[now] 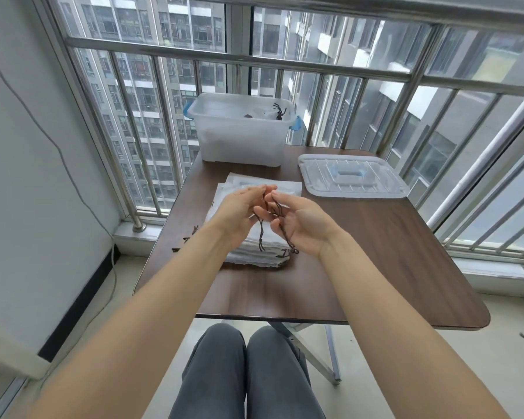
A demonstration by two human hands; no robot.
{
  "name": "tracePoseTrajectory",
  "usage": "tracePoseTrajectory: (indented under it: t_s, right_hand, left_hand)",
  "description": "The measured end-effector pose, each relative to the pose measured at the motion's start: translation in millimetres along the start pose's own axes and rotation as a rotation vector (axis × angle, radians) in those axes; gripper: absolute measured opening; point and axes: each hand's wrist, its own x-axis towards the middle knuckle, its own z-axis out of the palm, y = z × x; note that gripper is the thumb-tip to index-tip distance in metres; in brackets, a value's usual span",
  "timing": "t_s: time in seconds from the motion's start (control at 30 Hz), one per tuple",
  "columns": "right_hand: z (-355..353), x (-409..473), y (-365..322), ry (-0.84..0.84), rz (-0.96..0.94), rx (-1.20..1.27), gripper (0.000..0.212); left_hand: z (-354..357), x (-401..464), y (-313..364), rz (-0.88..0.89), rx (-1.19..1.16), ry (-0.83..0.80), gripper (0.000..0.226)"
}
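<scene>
Two hands work a dark cord [260, 234] above a stack of white bags [285, 189].
A clear bin [239, 140] stands at the far edge of the brown table [375, 252], its lid [354, 176] flat to the right and a few loose cords [191, 234] near the left edge; nothing blocks the hands. Both forearms reach forward, palms facing, hands almost meeting. The left hand [239, 207] pinches the cord at its fingertips and the right hand [300, 222] curls its fingers round it. The cord passes between them, its ends dangling over the stack just below.
</scene>
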Motion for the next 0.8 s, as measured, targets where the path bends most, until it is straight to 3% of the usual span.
tracePoseTrajectory:
  t_s: [0.1, 0.17, 0.33, 0.4, 0.6, 0.8]
  right_hand:
    - [2.6, -1.1, 1.2, -0.009, -0.037, -0.082, 0.02]
    - [-0.4, -1.3, -0.5, 0.053, -0.118, -0.27, 0.02]
    - [-15.8, 0.7, -4.7, 0.332, -0.5, -1.224, 0.015]
    - [-18.6, 1.3, -4.7, 0.341, -0.658, -1.409, 0.015]
    - [-24.0, 7.4, -6.8, 0.138, -0.731, -1.579, 0.015]
    - [-24.3, 14.2, 2.7, 0.055, -0.784, -1.579, 0.01]
  left_hand:
    - [3.4, 1.6, 1.6, 0.016, -0.004, 0.018, 0.022]
    - [3.2, 1.9, 3.9, 0.035, 0.038, 0.045, 0.021]
    - [-2.6, -1.0, 10.0, -0.005, 0.247, 0.042, 0.021]
    - [-3.7, -3.0, 11.5, -0.035, 0.298, 0.009, 0.022]
    - [-4.0, -11.5, 18.2, -0.153, 0.367, -0.091, 0.026]
    - [-3.5, -13.6, 19.8, -0.085, 0.437, -0.073, 0.019]
